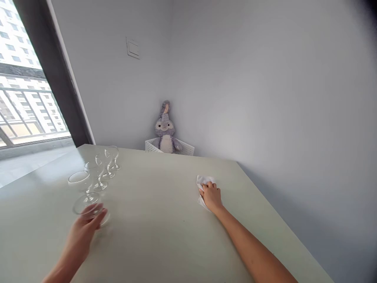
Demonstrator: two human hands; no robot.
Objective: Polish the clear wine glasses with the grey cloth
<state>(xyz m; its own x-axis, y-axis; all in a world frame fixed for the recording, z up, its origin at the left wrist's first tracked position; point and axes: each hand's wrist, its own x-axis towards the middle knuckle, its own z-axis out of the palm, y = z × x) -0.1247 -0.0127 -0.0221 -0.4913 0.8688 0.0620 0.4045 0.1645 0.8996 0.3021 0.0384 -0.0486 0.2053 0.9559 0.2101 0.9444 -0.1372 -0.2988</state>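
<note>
At the near left, my left hand (pixel 86 226) is closed around a clear stemmed glass (pixel 87 203), whose rim shows above the fingers; the hand is slightly blurred. Just beyond it stand several more stemmed glasses in a slanting row, among them one wide-bowled glass (pixel 79 181) and, at the far end, a glass (pixel 113 157). My right hand (pixel 211 194) lies on a crumpled white cloth (pixel 205 180) at the right part of the table, its fingers curled over the cloth and pressing it against the tabletop.
The pale table (pixel 147 220) fills the lower view. Behind its far edge, a grey plush toy (pixel 166 135) sits in a white perforated basket (pixel 187 149) in the wall corner. Grey walls rise behind and at right; a window with a railing is at left.
</note>
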